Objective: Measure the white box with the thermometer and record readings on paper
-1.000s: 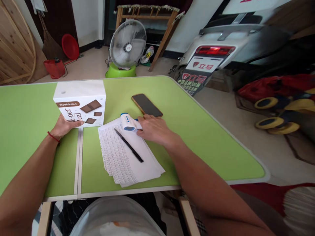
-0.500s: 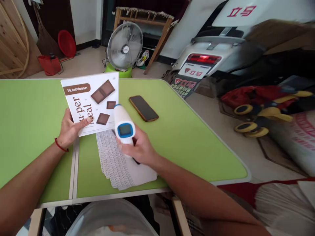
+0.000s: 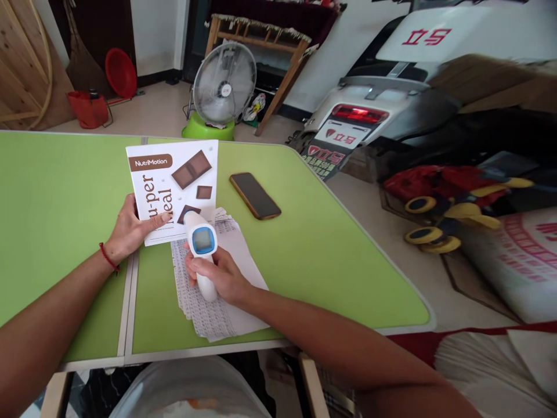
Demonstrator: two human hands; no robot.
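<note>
My left hand (image 3: 133, 226) grips the lower left edge of a white box (image 3: 150, 206) printed "NutriMotion" with pictures of brown chocolate squares, its thumb across the front. The box is held upright above the table. In my right hand (image 3: 221, 276) is a white infrared thermometer (image 3: 201, 247) with a blue-rimmed screen facing me; its front end overlaps the lower right of the box, and I cannot tell if they touch. Beneath both lies a fanned stack of printed paper sheets (image 3: 243, 302). To the right of the box a dark smartphone (image 3: 256, 196) in a brown case lies flat.
A green folding table (image 3: 331, 261) with a pale metal edge carries these things. Behind it a fan (image 3: 225, 84) stands on a green stool (image 3: 204, 129). A white electric scooter (image 3: 383, 96) is at the right. Below the front edge is a translucent tub (image 3: 143, 389).
My right hand has moved left and lower with the thermometer, from the box's right edge to in front of its lower right part. The box has shifted slightly right in view.
</note>
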